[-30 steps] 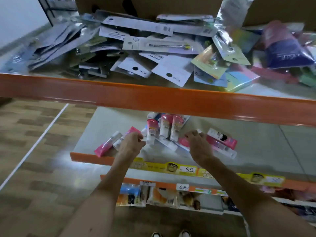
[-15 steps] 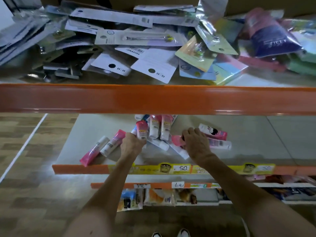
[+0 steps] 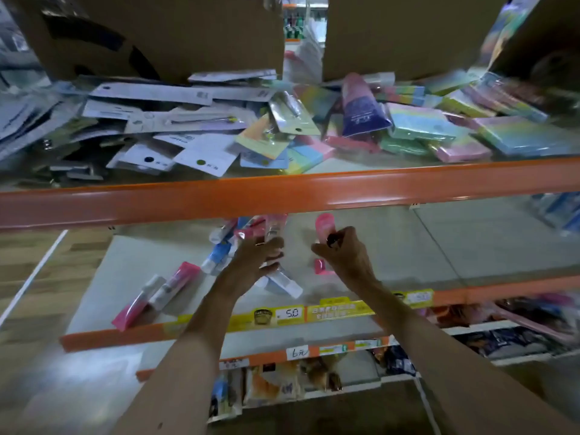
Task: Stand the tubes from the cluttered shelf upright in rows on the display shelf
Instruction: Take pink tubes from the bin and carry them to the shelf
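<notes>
Both my bare forearms reach in from 6 o'clock toward the display shelf (image 3: 103, 277), a flat pale grey board with a glossy orange front lip and yellow price strips, one reading 5.0. My left hand (image 3: 254, 262) is curled around a soft plastic tube (image 3: 272, 238), pink crimped end up, roughly upright; the grip area is blurred so finger contact is hard to read. My right hand (image 3: 343, 254) is clenched on a pink tube (image 3: 324, 229) with a rounded crimp, standing nearly upright, a dark print just under my thumb. At 9 o'clock of my left hand two tubes (image 3: 157, 293) lie flat side by side near the front lip, white caps, pink bodies. A white-capped tube (image 3: 284, 284) lies flat below my left wrist, another pink bit (image 3: 321, 266) just left of my right wrist, mostly hidden. At 12 o'clock a loose heap of tubes (image 3: 226, 240), pink, white, blue, is partly cut off by the orange beam (image 3: 282, 196) of the cluttered shelf (image 3: 345, 166) above. On it: flat card blister packs (image 3: 194, 152), grey and white, left; pastel sponge-like packs (image 3: 439, 127) right, smeared by motion. Brown cardboard boxes (image 3: 188, 36) behind.
</notes>
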A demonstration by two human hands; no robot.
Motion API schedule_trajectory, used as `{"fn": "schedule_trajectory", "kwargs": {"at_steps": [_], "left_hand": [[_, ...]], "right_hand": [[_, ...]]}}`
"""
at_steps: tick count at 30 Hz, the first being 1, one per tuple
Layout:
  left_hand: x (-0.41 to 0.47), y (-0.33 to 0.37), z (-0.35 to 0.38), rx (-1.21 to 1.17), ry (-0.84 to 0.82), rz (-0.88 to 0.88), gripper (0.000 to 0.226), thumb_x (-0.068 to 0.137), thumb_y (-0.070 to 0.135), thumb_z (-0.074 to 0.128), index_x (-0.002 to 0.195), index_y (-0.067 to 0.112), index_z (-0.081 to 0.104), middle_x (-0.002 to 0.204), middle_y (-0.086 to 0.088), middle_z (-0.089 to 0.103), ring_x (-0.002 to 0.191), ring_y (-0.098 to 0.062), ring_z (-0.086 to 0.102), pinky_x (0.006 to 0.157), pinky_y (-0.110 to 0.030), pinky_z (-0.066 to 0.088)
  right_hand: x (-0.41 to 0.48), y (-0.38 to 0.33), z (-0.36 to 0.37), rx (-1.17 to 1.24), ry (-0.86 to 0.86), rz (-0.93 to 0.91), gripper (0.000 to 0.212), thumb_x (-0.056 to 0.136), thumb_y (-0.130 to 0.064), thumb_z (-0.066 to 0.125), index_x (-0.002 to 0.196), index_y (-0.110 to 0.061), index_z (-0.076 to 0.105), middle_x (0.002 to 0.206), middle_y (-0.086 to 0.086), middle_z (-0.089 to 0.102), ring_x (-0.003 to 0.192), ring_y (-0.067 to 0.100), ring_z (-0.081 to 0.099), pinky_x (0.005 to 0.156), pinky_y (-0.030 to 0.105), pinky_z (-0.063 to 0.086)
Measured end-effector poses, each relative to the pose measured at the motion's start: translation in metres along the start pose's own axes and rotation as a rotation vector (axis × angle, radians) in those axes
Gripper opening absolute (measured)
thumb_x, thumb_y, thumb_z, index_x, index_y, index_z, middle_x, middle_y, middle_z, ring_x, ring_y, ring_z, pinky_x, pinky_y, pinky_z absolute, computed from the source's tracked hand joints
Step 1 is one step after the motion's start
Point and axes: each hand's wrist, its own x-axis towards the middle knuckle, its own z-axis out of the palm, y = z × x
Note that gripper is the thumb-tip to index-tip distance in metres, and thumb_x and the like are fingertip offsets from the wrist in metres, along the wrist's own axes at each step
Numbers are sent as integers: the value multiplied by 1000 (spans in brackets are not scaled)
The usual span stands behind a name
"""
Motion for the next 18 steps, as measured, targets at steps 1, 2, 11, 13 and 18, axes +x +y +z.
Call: {"fn": "schedule_trajectory", "kwargs": {"at_steps": [1,2,11,13,18], "left_hand": [[0,1,16,12,-30,-3,10,90,15,65,99,11,62,97,-4,69,88,-15,67,71,-25,53],[0,1,34,16,-65,-14,6,91,14,64,95,10,63,95,-4,69,87,-15,68,71,-25,54],[-8,-30,224,274,-78,1,6,86,14,69,89,17,64,71,-6,49,55,-11,47,46,-20,35],[-10,-47,262,296,-86,24,21,86,16,69,107,17,67,77,-8,49,56,-14,44,48,-21,32],[-17,-74,355,387,-24,13,26,92,37,60,88,12,67,87,-9,68,67,-17,60,65,-30,51]], "right_hand": [[0,4,-12,2,12,0,45,74,-34,78,96,-7,50,87,5,59,78,23,54,62,30,36],[1,10,-24,-1,27,7,43,74,-34,78,94,-9,49,88,5,58,79,23,54,64,29,36],[-11,115,-156,293,17,155,36,77,-29,78,92,-17,48,79,2,56,58,17,59,54,30,47],[-16,143,-190,293,-6,190,43,77,-33,74,101,-11,47,85,6,57,73,25,59,67,43,50],[-21,213,-269,266,26,202,16,85,-16,61,84,-6,48,70,7,51,64,21,51,57,36,41]]}}
